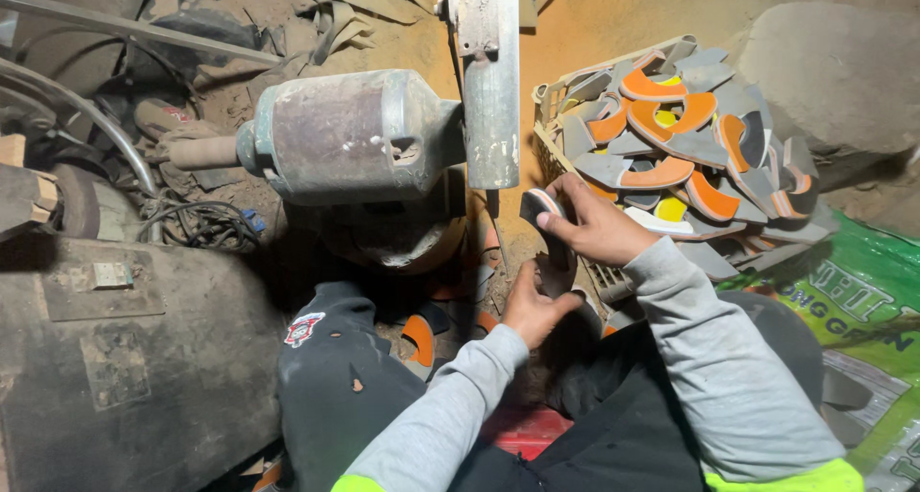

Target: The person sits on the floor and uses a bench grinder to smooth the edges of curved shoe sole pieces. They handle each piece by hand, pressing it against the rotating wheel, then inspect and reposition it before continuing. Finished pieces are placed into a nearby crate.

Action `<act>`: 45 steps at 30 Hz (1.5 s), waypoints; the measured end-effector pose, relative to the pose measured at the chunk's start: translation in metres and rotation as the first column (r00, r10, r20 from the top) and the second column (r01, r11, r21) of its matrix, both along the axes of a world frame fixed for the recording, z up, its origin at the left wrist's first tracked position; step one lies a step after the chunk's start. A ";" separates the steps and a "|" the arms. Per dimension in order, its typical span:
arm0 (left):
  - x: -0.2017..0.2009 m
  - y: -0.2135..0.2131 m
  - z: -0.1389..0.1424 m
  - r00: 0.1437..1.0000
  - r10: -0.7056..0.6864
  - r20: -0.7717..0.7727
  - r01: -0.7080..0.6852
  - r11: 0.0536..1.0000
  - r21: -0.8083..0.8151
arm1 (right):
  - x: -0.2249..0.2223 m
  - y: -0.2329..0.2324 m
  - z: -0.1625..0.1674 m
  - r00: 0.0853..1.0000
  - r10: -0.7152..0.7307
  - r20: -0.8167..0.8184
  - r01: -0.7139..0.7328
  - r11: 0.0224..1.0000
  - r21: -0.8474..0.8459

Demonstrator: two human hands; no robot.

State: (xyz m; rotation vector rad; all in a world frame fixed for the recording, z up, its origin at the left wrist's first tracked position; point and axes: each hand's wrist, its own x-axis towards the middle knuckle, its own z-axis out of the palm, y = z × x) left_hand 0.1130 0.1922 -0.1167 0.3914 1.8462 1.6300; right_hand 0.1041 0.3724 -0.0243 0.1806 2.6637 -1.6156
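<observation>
My right hand (pixel 596 226) holds a dark curved sole piece (pixel 542 216) by its upper end, just in front of the grinder's guard (pixel 489 80). My left hand (pixel 534 305) grips the same piece from below. Both arms wear grey sleeves with yellow-green cuffs. A plastic basket (pixel 549 147) to the right is heaped with several grey, orange and yellow curved sole pieces (pixel 671 133).
A rusty bench grinder motor (pixel 350 133) stands in the middle on a dusty floor. Cables (pixel 206 226) and pipes lie at left, next to a dark metal box (pixel 125 358). A green printed sack (pixel 862 310) lies at right. Cut pieces (pixel 419 339) lie by my knee.
</observation>
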 end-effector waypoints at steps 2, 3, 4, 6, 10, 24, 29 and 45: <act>0.002 0.006 0.005 0.981 0.011 -0.193 -0.039 0.989 -0.142 | 0.004 -0.003 0.007 0.999 0.035 -0.011 -0.034 0.998 0.052; 0.004 0.010 0.008 0.981 0.018 -0.191 -0.052 0.983 -0.176 | 0.005 -0.004 0.011 0.999 0.045 0.030 -0.046 0.999 0.029; 0.005 0.012 0.010 0.982 0.026 -0.188 -0.066 0.976 -0.209 | 0.005 -0.006 0.016 0.996 0.059 0.073 -0.059 0.998 0.005; 0.003 0.015 0.013 0.995 0.012 -0.103 -0.031 0.982 -0.187 | 0.004 -0.009 0.026 0.992 0.081 0.096 -0.082 0.997 -0.002; -0.001 0.023 0.008 0.993 0.015 -0.115 -0.022 0.998 -0.062 | 0.001 -0.014 0.043 0.988 0.126 0.094 -0.129 0.991 0.028; -0.014 0.059 -0.044 0.998 -0.051 -0.027 0.056 0.978 0.199 | -0.014 -0.010 0.028 0.980 0.180 -0.087 -0.157 0.962 0.222; -0.016 0.066 -0.055 0.996 -0.062 0.058 0.041 0.953 0.301 | -0.019 -0.008 0.028 0.979 0.185 -0.086 -0.161 0.960 0.230; -0.025 0.061 -0.031 0.981 -0.130 -0.144 0.148 0.981 0.127 | -0.029 -0.013 0.036 0.980 0.179 -0.089 -0.155 0.961 0.229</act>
